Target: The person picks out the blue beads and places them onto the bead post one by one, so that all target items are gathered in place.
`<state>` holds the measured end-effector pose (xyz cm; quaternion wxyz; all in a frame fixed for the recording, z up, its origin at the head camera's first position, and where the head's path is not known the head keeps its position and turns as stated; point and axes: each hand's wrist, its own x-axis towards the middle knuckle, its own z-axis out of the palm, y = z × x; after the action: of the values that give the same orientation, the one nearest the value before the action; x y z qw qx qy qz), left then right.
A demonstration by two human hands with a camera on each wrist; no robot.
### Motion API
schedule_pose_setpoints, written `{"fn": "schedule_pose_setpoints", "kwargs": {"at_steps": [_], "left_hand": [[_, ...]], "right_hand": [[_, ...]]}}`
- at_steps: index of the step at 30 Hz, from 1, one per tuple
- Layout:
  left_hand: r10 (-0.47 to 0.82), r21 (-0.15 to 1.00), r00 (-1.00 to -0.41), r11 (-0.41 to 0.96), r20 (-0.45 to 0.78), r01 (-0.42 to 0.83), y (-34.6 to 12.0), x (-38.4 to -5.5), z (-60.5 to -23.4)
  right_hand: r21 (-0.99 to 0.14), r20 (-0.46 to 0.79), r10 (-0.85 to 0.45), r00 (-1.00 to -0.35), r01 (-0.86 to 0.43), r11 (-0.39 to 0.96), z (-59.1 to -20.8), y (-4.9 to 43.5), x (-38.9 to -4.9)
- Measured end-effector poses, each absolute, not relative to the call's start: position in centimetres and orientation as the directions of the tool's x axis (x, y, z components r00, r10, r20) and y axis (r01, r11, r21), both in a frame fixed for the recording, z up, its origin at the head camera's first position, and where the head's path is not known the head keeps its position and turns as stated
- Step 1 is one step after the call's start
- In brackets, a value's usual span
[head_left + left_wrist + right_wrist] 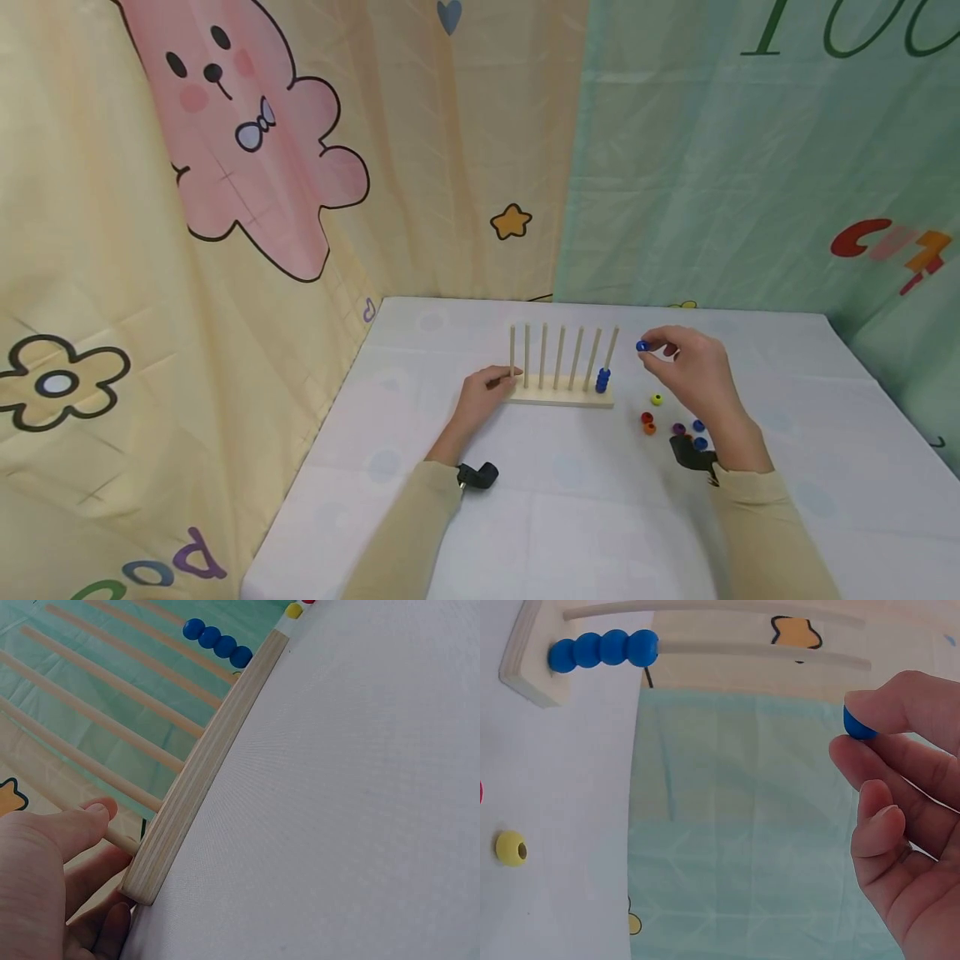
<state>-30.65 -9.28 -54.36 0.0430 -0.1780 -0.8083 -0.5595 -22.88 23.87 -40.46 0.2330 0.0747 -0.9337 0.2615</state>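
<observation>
A pale wooden peg rack (561,393) with several upright rods stands on the table. My left hand (483,395) grips its left end, thumb and fingers around the leftmost rod and the base end in the left wrist view. Several blue beads (615,648) are stacked at the bottom of the rightmost rod. To the right of the rack and above the table, my right hand (692,367) pinches another blue bead (642,346) between thumb and fingers. That bead is apart from the rod, and the fingers partly cover it in the right wrist view.
Loose beads lie right of the rack: a yellow bead (657,400), a red bead (647,417), an orange bead (649,429), a purple bead (678,429) and two blue ones by the right wrist. A white cloth covers the table (570,508); printed curtains (450,167) hang behind.
</observation>
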Motion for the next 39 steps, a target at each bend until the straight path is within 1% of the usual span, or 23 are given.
{"fn": "schedule_pose_setpoints", "kwargs": {"at_steps": [16,33,39], "left_hand": [[0.236,0.891,-0.936,0.313,0.261,0.328,-9.4,-30.7,-54.3],[0.238,0.891,-0.936,0.313,0.260,0.328,-9.4,-30.6,-54.1],[0.237,0.889,-0.934,0.313,0.269,0.335,-9.3,-30.7,-54.2]], "right_hand": [[-0.473,0.530,-0.046,-0.847,-0.341,0.812,-38.8,22.1,-24.0],[-0.504,0.540,-0.031,-0.841,-0.352,0.789,-39.0,21.5,-24.8],[-0.527,0.527,-0.027,-0.849,-0.351,0.774,-39.2,21.5,-25.1]]}}
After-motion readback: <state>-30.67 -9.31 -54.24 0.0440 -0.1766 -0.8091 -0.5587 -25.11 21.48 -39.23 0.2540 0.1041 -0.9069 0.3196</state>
